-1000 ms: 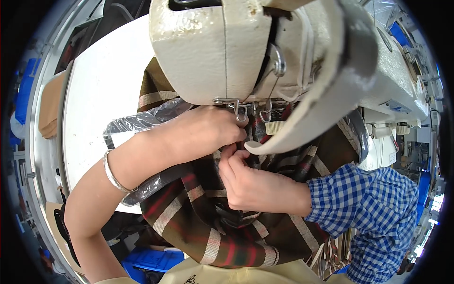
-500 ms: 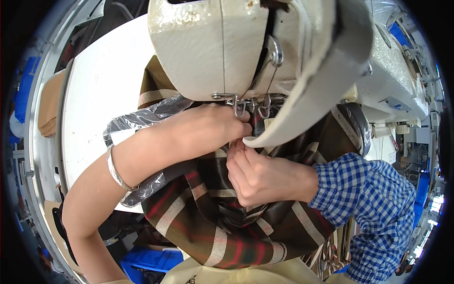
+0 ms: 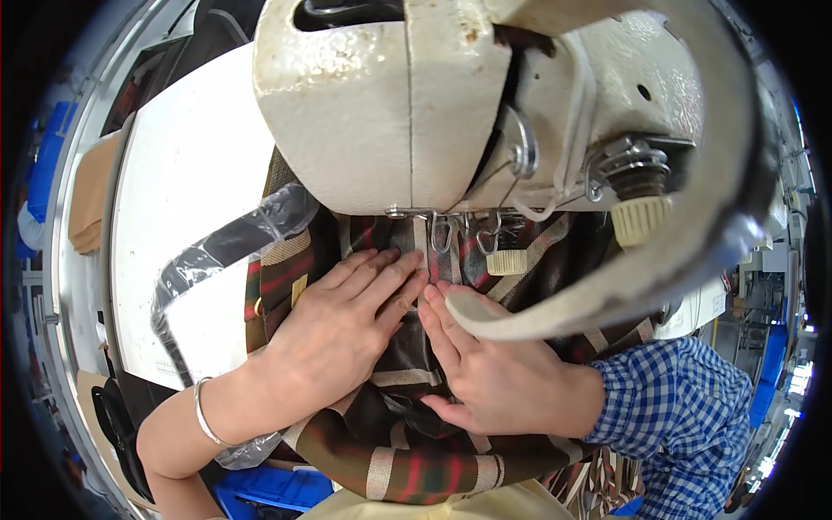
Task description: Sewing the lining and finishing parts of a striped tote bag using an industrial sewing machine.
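Brown plaid cloth [image 3: 433,472] with cream, red and green stripes and a dark shiny inner side lies bunched under the sewing machine head [image 3: 347,130]. My left hand [image 3: 342,321] rests on it, fingers stretched out flat just below the metal thread guides [image 3: 440,232]. My right hand [image 3: 511,377] lies on the cloth beside it, fingers extended and thumb apart. The fingertips of both hands nearly meet in front of the guides. A curved cream-coloured arm [image 3: 537,328] of the machine passes over part of my right hand. The needle is not plainly visible.
A dark strip in clear plastic [image 3: 221,247] runs from the cloth across the white tabletop [image 3: 182,165]. A blue bin [image 3: 277,490] stands below the table edge. Brown pieces [image 3: 94,195] lie at the far left. Cream tension knobs [image 3: 641,221] stick out from the machine.
The machine head looks larger and nearer. My left hand has moved back from under it and flattened on the cloth. My right fingers have straightened. The plastic-wrapped strip has shifted left.
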`<state>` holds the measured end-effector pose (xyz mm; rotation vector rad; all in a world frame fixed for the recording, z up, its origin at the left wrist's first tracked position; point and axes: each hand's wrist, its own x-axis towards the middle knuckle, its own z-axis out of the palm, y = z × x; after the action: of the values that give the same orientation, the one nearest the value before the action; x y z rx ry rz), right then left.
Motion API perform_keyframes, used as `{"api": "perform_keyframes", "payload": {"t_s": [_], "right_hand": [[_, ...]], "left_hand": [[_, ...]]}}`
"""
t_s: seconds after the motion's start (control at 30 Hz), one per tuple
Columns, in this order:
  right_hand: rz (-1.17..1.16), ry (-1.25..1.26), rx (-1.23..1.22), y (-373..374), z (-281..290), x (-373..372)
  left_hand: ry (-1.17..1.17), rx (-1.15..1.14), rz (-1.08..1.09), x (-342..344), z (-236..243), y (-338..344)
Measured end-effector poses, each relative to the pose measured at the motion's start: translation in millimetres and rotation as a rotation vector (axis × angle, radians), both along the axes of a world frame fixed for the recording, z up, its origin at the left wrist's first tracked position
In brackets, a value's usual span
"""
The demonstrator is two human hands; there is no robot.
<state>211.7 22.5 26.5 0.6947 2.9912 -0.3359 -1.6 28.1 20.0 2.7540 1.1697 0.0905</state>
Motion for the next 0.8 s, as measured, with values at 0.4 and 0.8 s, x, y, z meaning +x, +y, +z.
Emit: {"api": "perform_keyframes", "payload": {"t_s": [0.4, 0.8], "right_hand": [[0.003, 0.015, 0.075, 3.1, 1.8, -7.8], [-0.03, -0.205, -0.132, 23.5, 8.5, -11.5]], "left_hand": [[-0.018, -0.079, -0.032, -2.4, 3.0, 2.0], [0.003, -0.058, -0.053, -5.2, 4.5, 20.0]]}}
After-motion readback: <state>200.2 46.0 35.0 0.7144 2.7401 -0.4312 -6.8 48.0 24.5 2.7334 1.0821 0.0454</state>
